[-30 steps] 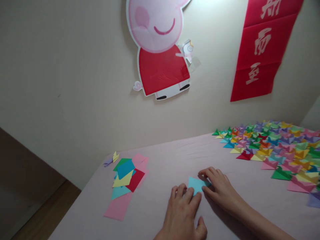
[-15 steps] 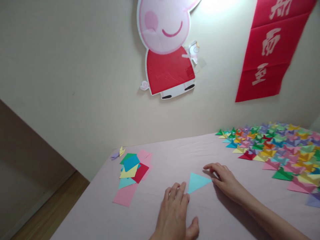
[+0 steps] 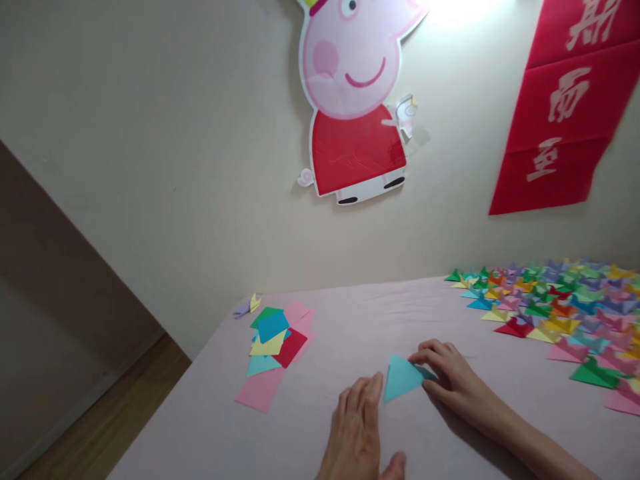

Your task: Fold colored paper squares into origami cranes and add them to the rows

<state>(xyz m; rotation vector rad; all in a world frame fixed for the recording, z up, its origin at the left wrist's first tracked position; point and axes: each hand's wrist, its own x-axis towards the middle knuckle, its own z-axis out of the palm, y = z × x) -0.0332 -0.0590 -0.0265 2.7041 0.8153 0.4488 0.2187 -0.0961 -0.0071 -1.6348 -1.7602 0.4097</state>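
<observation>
A light-blue paper [image 3: 403, 380], folded into a triangle, is on the pink cloth-covered table [image 3: 350, 333] in front of me. My right hand [image 3: 443, 370] has its thumb and fingers around the triangle's right-hand corner, gripping it. Close by the paper's left edge lies my left hand [image 3: 357, 417], palm down, thumb spread away from the fingers and nothing in it. Whether its fingertips touch the paper I cannot tell.
Loose coloured paper squares [image 3: 270, 340] overlap in a pile at the left. Behind them lies a small purple and yellow folded paper [image 3: 249, 307]. Many folded paper figures [image 3: 560, 307] stand in rows at the right. A wall [image 3: 225, 200] bounds the table's far side.
My right hand has closed on the triangle's right corner, which now looks slightly lifted. My left hand has stayed beside the paper's left edge. The camera view has shifted a little.
</observation>
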